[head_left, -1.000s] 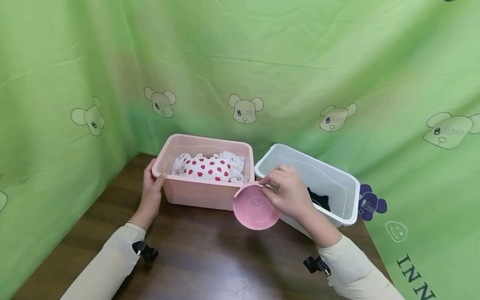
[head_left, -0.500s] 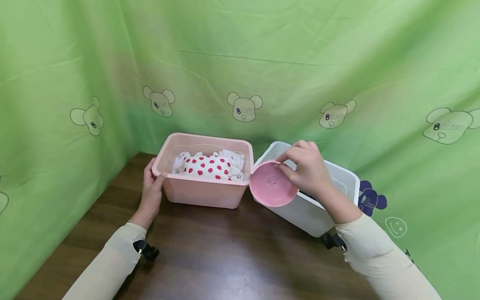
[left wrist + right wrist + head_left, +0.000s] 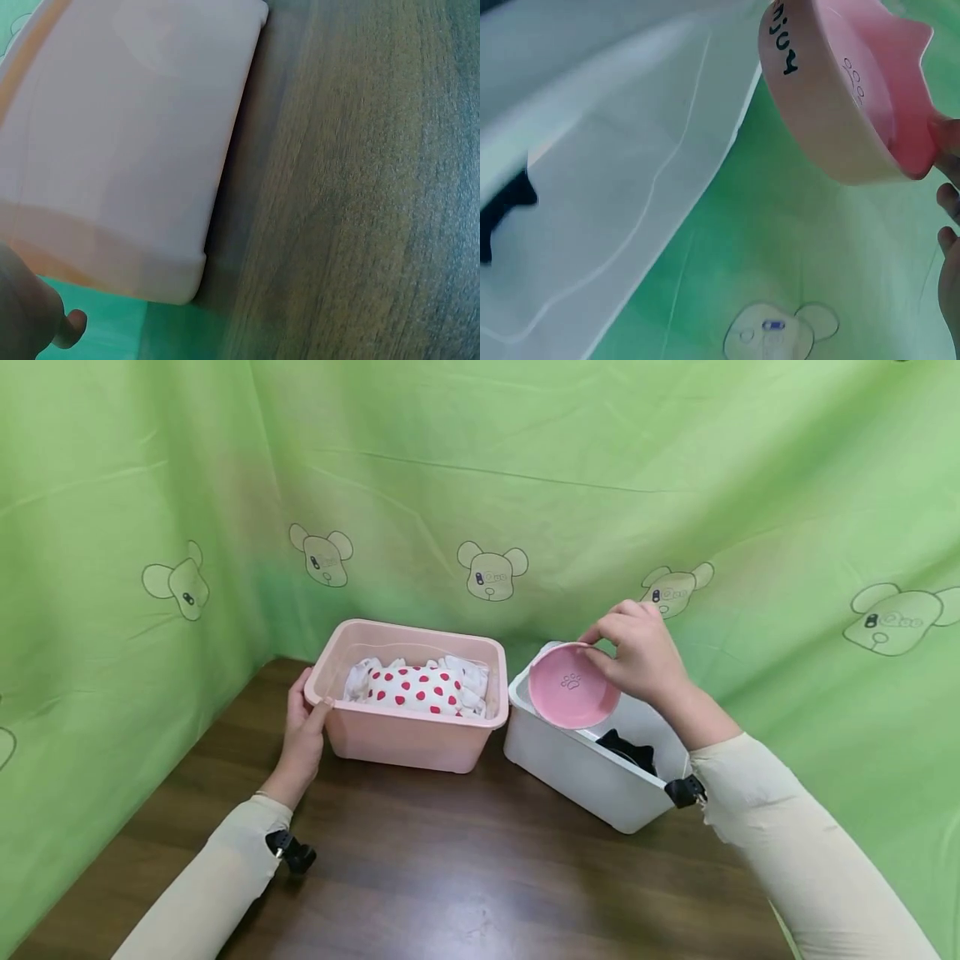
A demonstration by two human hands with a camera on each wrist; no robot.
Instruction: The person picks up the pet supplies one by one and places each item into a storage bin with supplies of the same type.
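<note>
My left hand (image 3: 303, 739) grips the near left corner of a pink bin (image 3: 408, 739), thumb over the rim. Inside that bin lies a white cloth item with red strawberry-like spots (image 3: 416, 689). My right hand (image 3: 637, 652) pinches the rim of a pink pet bowl (image 3: 573, 687) with a paw print on its inner bottom. The bowl is tilted, its inside facing the head camera, and it overlaps the left end of a white bin (image 3: 585, 768). In the right wrist view, the bowl (image 3: 817, 97) shows dark lettering and a pointed ear on its rim.
A black thing with pointed ears (image 3: 628, 752) sits inside the white bin, partly hidden by the wall. Both bins stand side by side on a dark wooden table (image 3: 420, 860). A green curtain (image 3: 420, 468) printed with bear heads hangs behind and at the sides.
My right hand has carried the pink bowl up and to the right, from in front of the pink bin's right corner to over the white bin. My left hand stays on the pink bin.
</note>
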